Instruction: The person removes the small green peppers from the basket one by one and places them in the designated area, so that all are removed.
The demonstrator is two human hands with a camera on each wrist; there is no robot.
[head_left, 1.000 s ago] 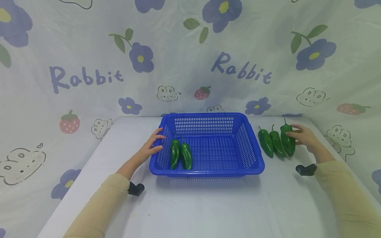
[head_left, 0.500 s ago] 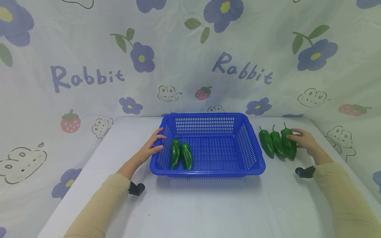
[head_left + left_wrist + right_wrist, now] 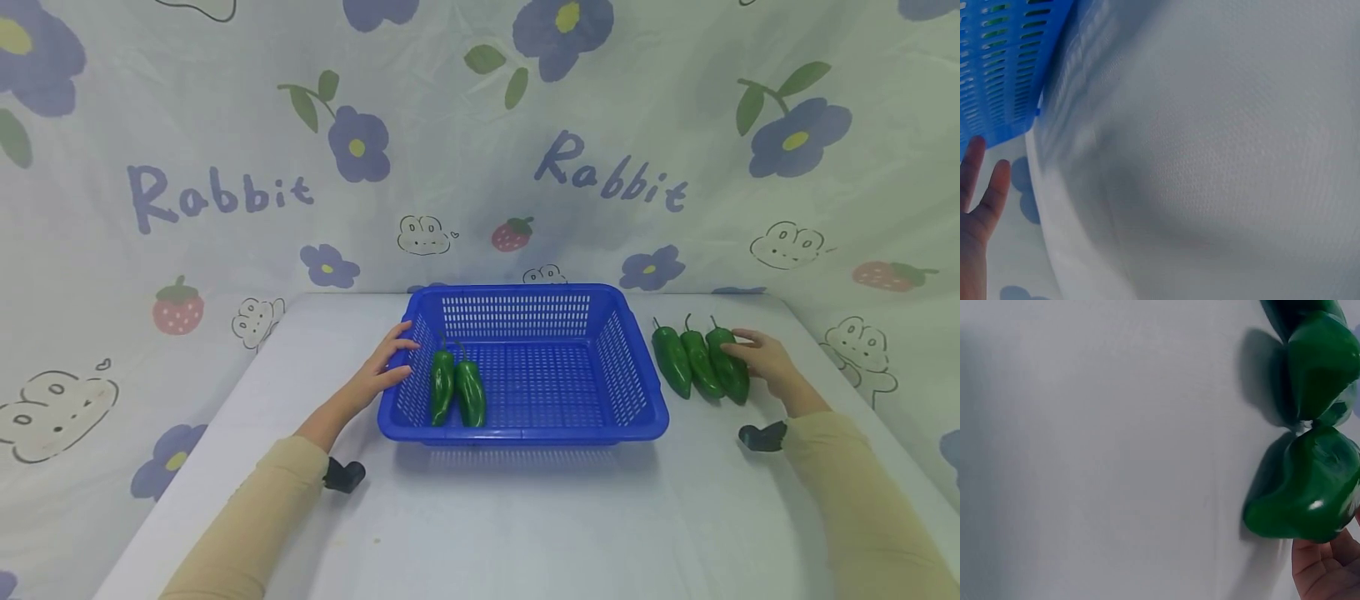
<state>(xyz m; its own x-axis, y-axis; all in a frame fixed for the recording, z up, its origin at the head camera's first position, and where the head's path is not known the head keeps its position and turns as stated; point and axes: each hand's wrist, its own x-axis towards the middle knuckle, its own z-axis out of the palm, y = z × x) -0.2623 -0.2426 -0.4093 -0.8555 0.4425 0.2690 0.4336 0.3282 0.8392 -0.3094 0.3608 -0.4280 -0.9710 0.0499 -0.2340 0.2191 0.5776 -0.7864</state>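
Observation:
In the head view, my left hand (image 3: pixel 378 371) rests with spread fingers on the left rim of a blue plastic basket (image 3: pixel 525 434). The left wrist view catches two of its fingertips (image 3: pixel 1001 178) beside the perforated wall. Two green peppers lie side by side in the basket's left part, a left one (image 3: pixel 442 387) and a right one (image 3: pixel 470 393). Right of the basket, three more green peppers form a row on the table. My right hand (image 3: pixel 768 362) holds the rightmost pepper (image 3: pixel 726 367) at its upper right side; the right wrist view shows this pepper (image 3: pixel 1310 494) hiding part of the fingers.
The middle pepper (image 3: pixel 701 364) of the row touches or nearly touches the held one. The left pepper (image 3: pixel 671 361) lies closest to the basket. A white cloth covers the table (image 3: pixel 555 525). Behind it hangs a patterned curtain (image 3: pixel 465 167). Black wrist mounts (image 3: pixel 345 476) hang below both forearms.
My right hand has brought the rightmost pepper slightly down and toward the front, into line against the middle one. The left hand and the basket stay put.

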